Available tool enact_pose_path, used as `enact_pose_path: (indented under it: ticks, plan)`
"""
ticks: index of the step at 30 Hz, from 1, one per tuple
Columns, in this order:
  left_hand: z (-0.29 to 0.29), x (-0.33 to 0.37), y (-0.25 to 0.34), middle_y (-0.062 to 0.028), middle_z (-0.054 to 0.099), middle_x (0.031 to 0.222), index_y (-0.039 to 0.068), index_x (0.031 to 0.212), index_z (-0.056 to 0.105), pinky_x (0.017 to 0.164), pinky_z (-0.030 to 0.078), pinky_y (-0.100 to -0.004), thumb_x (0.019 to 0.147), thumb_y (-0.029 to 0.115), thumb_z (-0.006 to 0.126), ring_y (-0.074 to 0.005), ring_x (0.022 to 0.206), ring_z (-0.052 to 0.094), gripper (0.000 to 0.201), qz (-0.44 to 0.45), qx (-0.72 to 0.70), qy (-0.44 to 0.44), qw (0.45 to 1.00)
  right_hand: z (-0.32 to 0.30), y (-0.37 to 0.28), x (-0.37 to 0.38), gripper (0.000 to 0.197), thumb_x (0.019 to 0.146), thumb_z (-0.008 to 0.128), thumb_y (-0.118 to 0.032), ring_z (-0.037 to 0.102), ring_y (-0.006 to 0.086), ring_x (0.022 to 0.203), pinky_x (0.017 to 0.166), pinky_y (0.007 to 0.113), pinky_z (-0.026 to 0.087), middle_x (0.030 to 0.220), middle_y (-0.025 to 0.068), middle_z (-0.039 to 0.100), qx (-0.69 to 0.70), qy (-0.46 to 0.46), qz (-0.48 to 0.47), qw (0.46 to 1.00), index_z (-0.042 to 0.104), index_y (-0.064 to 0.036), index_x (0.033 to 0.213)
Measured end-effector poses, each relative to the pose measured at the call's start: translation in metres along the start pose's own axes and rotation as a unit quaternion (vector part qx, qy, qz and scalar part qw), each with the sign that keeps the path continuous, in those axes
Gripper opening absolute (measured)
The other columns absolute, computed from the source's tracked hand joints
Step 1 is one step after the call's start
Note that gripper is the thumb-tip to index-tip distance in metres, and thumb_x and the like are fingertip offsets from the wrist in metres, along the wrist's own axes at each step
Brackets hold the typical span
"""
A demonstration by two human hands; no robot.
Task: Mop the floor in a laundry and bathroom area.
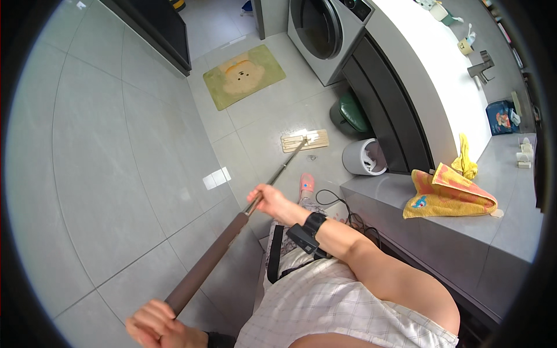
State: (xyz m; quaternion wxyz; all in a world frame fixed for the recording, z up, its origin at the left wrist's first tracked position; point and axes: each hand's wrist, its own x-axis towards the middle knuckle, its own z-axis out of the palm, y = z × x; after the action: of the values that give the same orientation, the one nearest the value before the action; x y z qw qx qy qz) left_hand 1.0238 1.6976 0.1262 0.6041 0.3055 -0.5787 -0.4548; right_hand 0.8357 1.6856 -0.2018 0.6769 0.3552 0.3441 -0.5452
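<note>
Both of my hands are closed on a long flat mop, whose brown grip and metal pole (280, 173) slant from the lower left up to the middle. My left hand (156, 325) wraps the top end of the grip at the bottom of the view. Further down, my right hand (266, 199) holds the metal pole just past the grip. The rectangular, cream-coloured mop head (318, 139) lies flat on the grey tile floor, ahead of my pink slipper (307, 183).
Right of the mop head stand a green lidded bin (351, 113) and a white wastebasket (355, 158). A green mat (243, 75) lies ahead, near a washing machine (325, 37). A yellow-orange towel (447, 194) rests on the grey ledge. Black cables (355, 219) hang beside my leg.
</note>
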Motion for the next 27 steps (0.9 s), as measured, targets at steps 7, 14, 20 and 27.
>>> enact_pose_path:
  ticks: [7, 14, 20, 27]
  plan:
    - [-0.016, -0.013, 0.054, -0.0041, 0.036, 0.051, 0.007, 0.07, 0.035, 0.042, 0.032, -0.0291, 0.091, 0.018, 0.031, -0.0145, 0.04, 0.035, 0.024, 0.206, 0.148, 0.156, 0.955, 0.053, 0.071, -0.028, 0.011, 0.082, 0.043, -0.005, 0.054, 0.0248, 0.073, 0.071, 0.041, 0.05, 0.076, 0.0144, 0.049, -0.053, -0.098, 0.09, 0.99, 0.04, 0.0048, 0.085]
    - [0.044, -0.002, 0.029, -0.0017, 0.028, 0.044, 0.008, 0.07, 0.03, 0.033, 0.032, -0.0273, 0.083, 0.003, 0.034, -0.0119, 0.033, 0.027, 0.014, 0.146, 0.084, 0.006, 0.986, 0.061, 0.082, 0.022, 0.006, 0.08, 0.044, -0.003, 0.052, 0.0219, 0.065, 0.069, 0.04, 0.051, 0.07, 0.0096, 0.047, -0.082, -0.137, 0.187, 0.969, 0.04, 0.0015, 0.08]
    - [0.056, 0.008, 0.027, -0.0009, 0.024, 0.043, 0.009, 0.068, 0.028, 0.035, 0.03, -0.0276, 0.083, 0.005, 0.033, -0.0112, 0.035, 0.022, 0.016, 0.151, -0.008, 0.007, 0.989, 0.032, 0.047, -0.005, 0.005, 0.076, 0.045, 0.0, 0.053, 0.0275, 0.064, 0.063, 0.044, 0.05, 0.069, 0.0121, 0.048, -0.025, -0.091, 0.139, 0.986, 0.042, 0.0034, 0.077]
    - [0.058, 0.015, 0.007, 0.0018, 0.033, 0.04, 0.01, 0.066, 0.028, 0.033, 0.033, -0.0185, 0.081, 0.005, 0.035, -0.0062, 0.031, 0.029, 0.017, 0.104, 0.014, -0.024, 0.994, 0.005, -0.021, -0.054, 0.006, 0.078, 0.044, -0.001, 0.052, 0.0232, 0.064, 0.066, 0.042, 0.05, 0.065, 0.0093, 0.047, -0.095, -0.03, 0.061, 0.993, 0.044, 0.0008, 0.072]
